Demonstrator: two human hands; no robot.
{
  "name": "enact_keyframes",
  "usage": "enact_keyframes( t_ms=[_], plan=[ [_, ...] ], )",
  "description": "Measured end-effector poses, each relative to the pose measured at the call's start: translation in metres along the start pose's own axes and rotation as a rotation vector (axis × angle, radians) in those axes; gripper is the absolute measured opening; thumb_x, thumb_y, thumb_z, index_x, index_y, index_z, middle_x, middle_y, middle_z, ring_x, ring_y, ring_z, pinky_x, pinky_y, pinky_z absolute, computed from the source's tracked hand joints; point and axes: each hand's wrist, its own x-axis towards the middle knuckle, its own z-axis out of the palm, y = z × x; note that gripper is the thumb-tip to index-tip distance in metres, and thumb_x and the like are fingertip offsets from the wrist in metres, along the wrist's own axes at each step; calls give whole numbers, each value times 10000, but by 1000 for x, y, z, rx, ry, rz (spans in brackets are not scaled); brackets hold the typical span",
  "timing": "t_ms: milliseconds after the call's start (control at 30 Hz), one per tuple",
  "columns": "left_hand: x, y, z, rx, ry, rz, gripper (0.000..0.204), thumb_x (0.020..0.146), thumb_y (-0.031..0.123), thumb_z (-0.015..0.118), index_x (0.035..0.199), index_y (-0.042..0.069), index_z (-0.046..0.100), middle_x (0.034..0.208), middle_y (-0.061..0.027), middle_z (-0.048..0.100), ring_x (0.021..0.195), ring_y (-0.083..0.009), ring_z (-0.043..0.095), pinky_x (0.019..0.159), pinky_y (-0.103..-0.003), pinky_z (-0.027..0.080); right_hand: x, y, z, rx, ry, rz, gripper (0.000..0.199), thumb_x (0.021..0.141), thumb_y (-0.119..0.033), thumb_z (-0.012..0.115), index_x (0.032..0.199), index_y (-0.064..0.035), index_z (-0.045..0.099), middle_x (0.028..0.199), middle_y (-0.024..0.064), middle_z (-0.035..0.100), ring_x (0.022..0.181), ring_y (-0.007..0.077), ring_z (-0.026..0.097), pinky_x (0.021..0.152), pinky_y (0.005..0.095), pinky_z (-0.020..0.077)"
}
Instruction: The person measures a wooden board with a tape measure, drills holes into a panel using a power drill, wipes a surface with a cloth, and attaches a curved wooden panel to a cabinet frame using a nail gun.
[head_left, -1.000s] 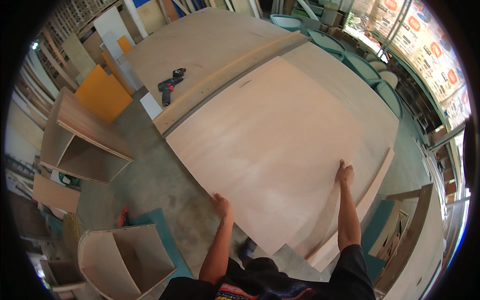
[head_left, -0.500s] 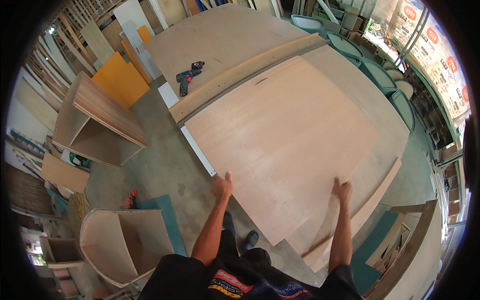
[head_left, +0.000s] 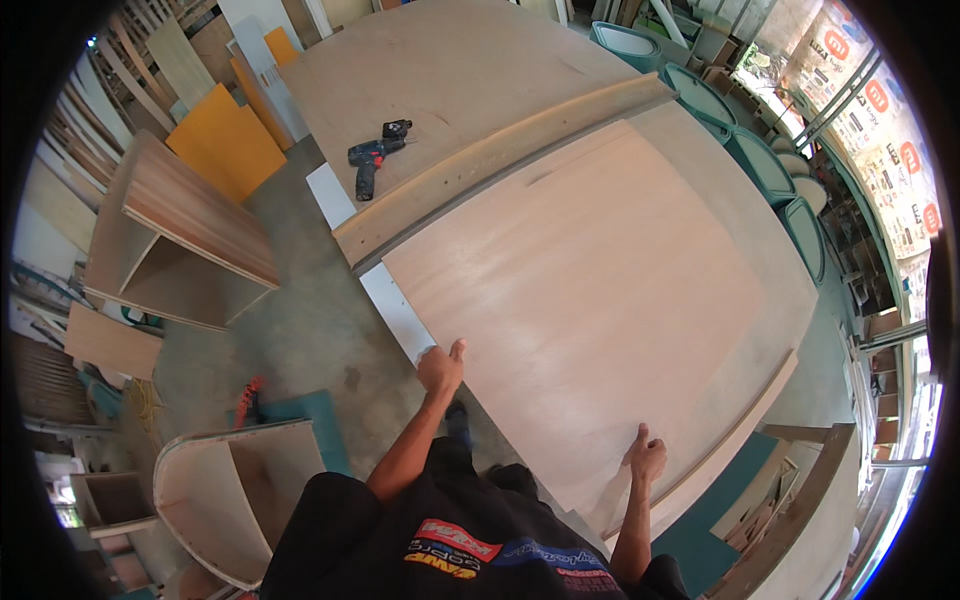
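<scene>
A large pale plywood sheet [head_left: 590, 320] lies flat on the work surface [head_left: 460, 70], its near edge overhanging the floor. The left hand [head_left: 441, 368] and right hand [head_left: 647, 460] each have fingers clasped on that near edge. Behind it lie a long wooden batten [head_left: 490, 165] and a cordless drill [head_left: 375, 155]. Uneven pulling could likely skew or tip the sheet off the edge

A large, pale plywood sheet [head_left: 590, 310] lies flat, its far edge against a long wooden beam [head_left: 500, 160]. Smooth, bare face up, its near edge overhangs the floor.
</scene>
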Motion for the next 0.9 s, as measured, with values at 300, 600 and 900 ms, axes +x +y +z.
enact_keyframes(
  t_ms=[300,600,900],
  plan=[
    [13,78,8,-37,-60,14,666,951,622,608,766,-3,744,792,-200,716,775,-383,715,698,-485,550,84,-23,-7,24,187,-6,683,908,-691,613,807,-16,603,774,202,680,786,423,668,708,536,490],
    [31,128,39,11,61,38,642,937,618,629,697,32,730,756,-182,714,740,-368,710,682,-477,547,145,-47,-18,19,201,13,667,935,-676,580,802,-23,589,771,211,681,787,428,670,711,547,486],
    [34,148,47,-9,25,69,663,940,619,625,705,5,712,765,-192,705,787,-376,708,686,-479,545,166,-50,-17,67,212,42,671,954,-668,558,797,-15,557,752,209,658,761,433,647,705,553,471]
  ],
)
